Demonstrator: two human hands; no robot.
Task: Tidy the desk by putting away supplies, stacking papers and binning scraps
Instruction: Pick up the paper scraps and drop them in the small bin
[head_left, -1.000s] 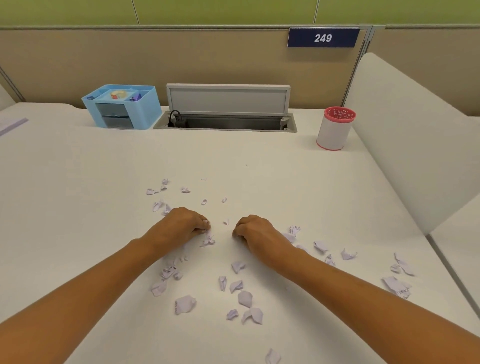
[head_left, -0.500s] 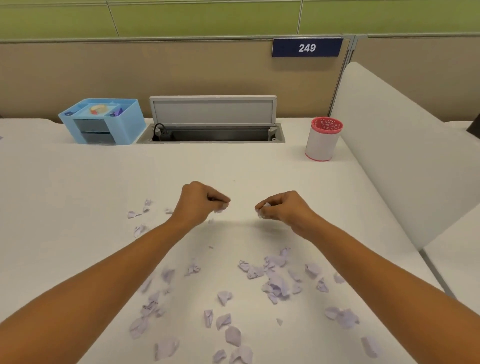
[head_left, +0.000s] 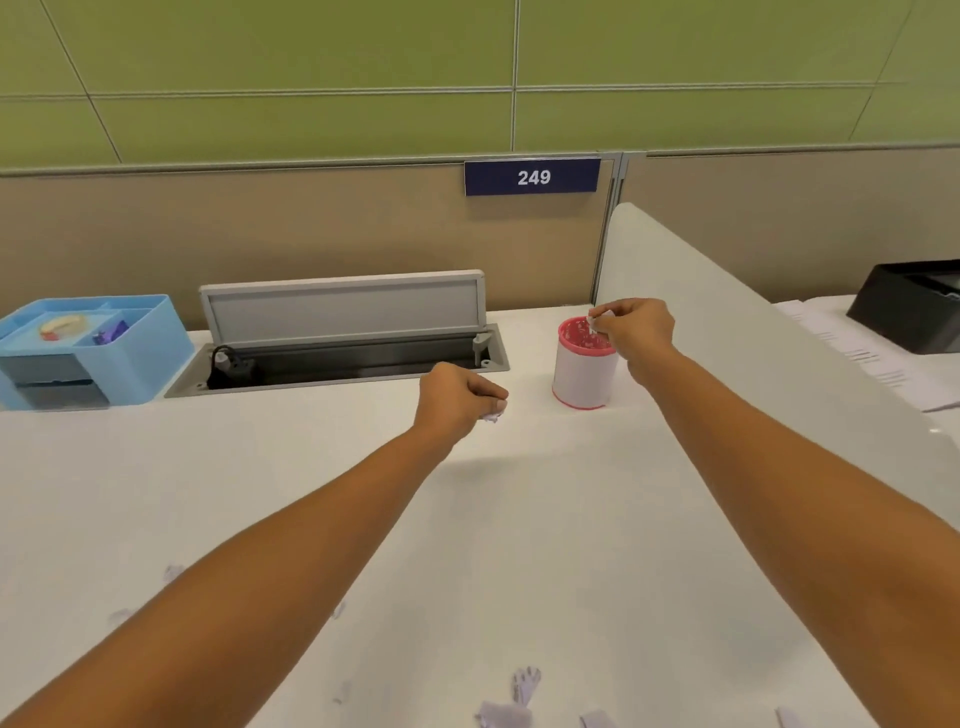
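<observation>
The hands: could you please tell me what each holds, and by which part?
The right hand pinches a paper scrap between fingertips above the pink-rimmed cup; the left hand clutches scraps inside its curled fingers.

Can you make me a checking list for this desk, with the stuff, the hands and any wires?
Surface: white desk, paper scraps strewn along its near edge.
Job's things: white bin with pink rim upright at back right, scraps inside; blue organizer at back left holding a tape roll.
Clutter: nothing seen beyond the scraps.
Hands: right hand pinches a white scrap over the bin's mouth; left hand grips a crumpled bunch above the desk, left of the bin.
Cables: black plug in the open cable trough.
Surroundings: beige partition with sign 249; white divider at right, papers and a black tray beyond it.
</observation>
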